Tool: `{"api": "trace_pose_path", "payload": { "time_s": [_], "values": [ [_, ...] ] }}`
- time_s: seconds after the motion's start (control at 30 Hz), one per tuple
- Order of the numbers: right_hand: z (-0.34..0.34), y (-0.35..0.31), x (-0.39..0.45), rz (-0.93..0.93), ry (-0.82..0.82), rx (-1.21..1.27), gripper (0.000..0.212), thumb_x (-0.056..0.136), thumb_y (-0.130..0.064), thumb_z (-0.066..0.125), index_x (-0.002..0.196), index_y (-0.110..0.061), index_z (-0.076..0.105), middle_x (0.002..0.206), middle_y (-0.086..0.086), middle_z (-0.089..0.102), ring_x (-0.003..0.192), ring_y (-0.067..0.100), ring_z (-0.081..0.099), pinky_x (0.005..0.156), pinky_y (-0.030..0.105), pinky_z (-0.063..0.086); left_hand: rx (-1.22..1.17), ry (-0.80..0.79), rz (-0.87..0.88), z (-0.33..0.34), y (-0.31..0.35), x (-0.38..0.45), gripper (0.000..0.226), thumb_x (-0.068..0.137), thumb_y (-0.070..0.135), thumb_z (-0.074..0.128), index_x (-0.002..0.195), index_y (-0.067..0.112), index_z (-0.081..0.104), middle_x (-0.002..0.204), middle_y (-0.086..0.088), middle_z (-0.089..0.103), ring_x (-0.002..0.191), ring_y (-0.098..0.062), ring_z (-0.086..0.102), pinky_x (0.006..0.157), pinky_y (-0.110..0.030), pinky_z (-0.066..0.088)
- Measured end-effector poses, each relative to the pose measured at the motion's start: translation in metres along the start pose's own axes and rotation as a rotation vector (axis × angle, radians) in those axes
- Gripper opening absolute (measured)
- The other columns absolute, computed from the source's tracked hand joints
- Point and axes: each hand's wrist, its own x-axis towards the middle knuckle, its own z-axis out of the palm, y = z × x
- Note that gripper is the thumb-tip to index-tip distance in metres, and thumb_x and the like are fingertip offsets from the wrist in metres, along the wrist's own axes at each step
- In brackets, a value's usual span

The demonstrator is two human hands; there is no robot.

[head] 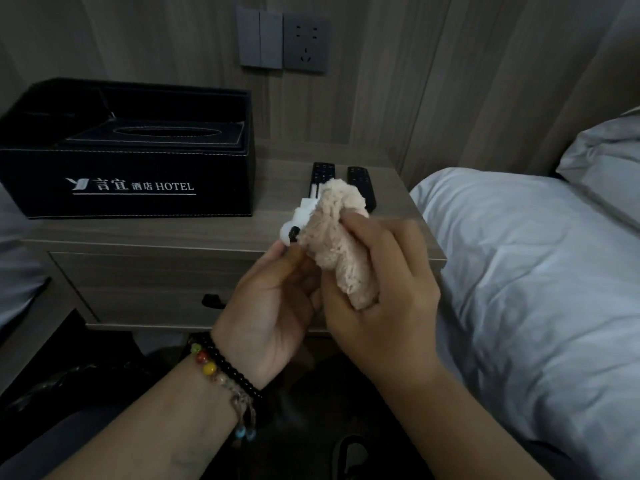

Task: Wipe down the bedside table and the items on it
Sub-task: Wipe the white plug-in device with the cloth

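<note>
While small white item [294, 223] is held above bedside table [173, 233] by closed left hand [273, 306], it is rubbed with pink cloth [343, 244], gripped in closed right hand [377, 289]. Two remotes [360, 180], tissue box [128, 150], table top judged not yet wiped.

Two remotes [322, 178] [362, 185], one tissue box [128, 181], one cloth [343, 244].
</note>
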Motion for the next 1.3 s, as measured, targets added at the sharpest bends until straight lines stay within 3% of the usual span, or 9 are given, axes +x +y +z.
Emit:
{"api": "trace_pose_path", "payload": {
  "time_s": [0.07, 0.3, 0.5, 0.6, 0.7, 0.8, 0.93, 1.03, 1.3],
  "values": [
    [0.001, 0.005, 0.002, -0.025, 0.034, -0.031, 0.034, 0.080, -0.017, 0.063, 0.109, 0.000, 0.067, 0.095, 0.009, 0.059, 0.084, 0.016, 0.058, 0.067, 0.038, 0.051, -0.058, -0.003, 0.001, 0.001, 0.003, 0.000, 0.052, 0.081, 0.024, 0.057, 0.130, 0.005, 0.055, 0.126, -0.017, 0.062, 0.114, -0.027, 0.062, 0.096, -0.040, 0.049],
    [0.006, -0.004, -0.002, -0.103, 0.010, -0.002, 0.034, 0.085, -0.021, 0.063, 0.113, -0.001, 0.065, 0.097, 0.008, 0.058, 0.083, 0.021, 0.060, 0.062, 0.042, 0.051, -0.119, -0.012, 0.005, 0.001, 0.009, -0.006, 0.043, 0.085, 0.022, 0.051, 0.123, 0.003, 0.058, 0.115, -0.017, 0.067, 0.096, -0.022, 0.069, 0.089, -0.036, 0.055],
    [-0.007, 0.014, 0.012, 0.143, 0.078, -0.018, 0.029, 0.079, -0.010, 0.067, 0.107, -0.002, 0.066, 0.091, 0.009, 0.059, 0.082, -0.005, 0.047, 0.079, 0.002, 0.035, -0.053, -0.079, 0.091, -0.006, 0.017, 0.000, 0.064, 0.076, 0.020, 0.067, 0.137, 0.015, 0.046, 0.128, -0.014, 0.061, 0.112, -0.025, 0.063, 0.085, -0.034, 0.055],
    [-0.015, 0.012, 0.011, 0.170, 0.096, 0.022, 0.025, 0.081, -0.010, 0.069, 0.104, -0.003, 0.067, 0.088, 0.008, 0.061, 0.084, -0.004, 0.051, 0.078, 0.003, 0.034, 0.124, -0.081, 0.207, -0.011, 0.024, -0.001, 0.083, 0.064, 0.013, 0.079, 0.137, 0.023, 0.041, 0.123, -0.011, 0.065, 0.112, -0.028, 0.063, 0.083, -0.035, 0.055],
    [-0.022, -0.002, 0.008, 0.040, 0.031, 0.120, 0.027, 0.081, -0.013, 0.066, 0.104, 0.001, 0.067, 0.089, 0.009, 0.060, 0.087, -0.004, 0.052, 0.078, 0.007, 0.036, 0.297, -0.075, 0.299, -0.014, 0.030, -0.001, 0.090, 0.056, 0.015, 0.089, 0.136, 0.014, 0.047, 0.121, -0.012, 0.066, 0.112, -0.027, 0.063, 0.085, -0.033, 0.055],
    [-0.024, -0.009, 0.009, -0.009, -0.091, 0.196, 0.029, 0.080, -0.013, 0.065, 0.105, 0.001, 0.066, 0.092, 0.006, 0.059, 0.089, -0.009, 0.052, 0.079, 0.004, 0.036, 0.577, -0.087, 0.426, -0.014, 0.032, -0.003, 0.076, 0.052, 0.010, 0.087, 0.122, 0.006, 0.058, 0.111, -0.008, 0.071, 0.104, -0.019, 0.067, 0.082, -0.025, 0.054],
    [-0.029, -0.005, 0.013, -0.023, -0.130, 0.156, 0.029, 0.081, -0.013, 0.068, 0.107, 0.000, 0.067, 0.090, 0.003, 0.057, 0.085, -0.008, 0.052, 0.076, 0.004, 0.036, 0.898, -0.078, 0.591, -0.018, 0.037, -0.004, 0.070, 0.056, 0.023, 0.085, 0.121, 0.018, 0.060, 0.119, -0.001, 0.067, 0.113, -0.016, 0.062, 0.089, -0.035, 0.054],
    [-0.031, -0.006, 0.014, -0.057, -0.114, 0.124, 0.027, 0.083, -0.013, 0.069, 0.108, -0.001, 0.067, 0.090, 0.006, 0.059, 0.084, -0.003, 0.053, 0.077, 0.004, 0.036, 1.209, -0.023, 0.703, -0.015, 0.032, -0.004, 0.063, 0.060, 0.029, 0.084, 0.118, 0.032, 0.059, 0.118, 0.011, 0.061, 0.112, -0.005, 0.058, 0.092, -0.029, 0.052],
    [-0.044, 0.011, 0.025, 0.139, 0.005, 0.052, 0.024, 0.080, -0.013, 0.065, 0.103, -0.011, 0.069, 0.087, 0.004, 0.062, 0.081, -0.004, 0.054, 0.074, 0.004, 0.036, 1.493, -0.047, 0.851, -0.011, 0.018, -0.004, 0.064, 0.064, 0.015, 0.086, 0.122, 0.020, 0.059, 0.123, 0.010, 0.056, 0.116, 0.001, 0.051, 0.098, -0.015, 0.042]
  ]
}}
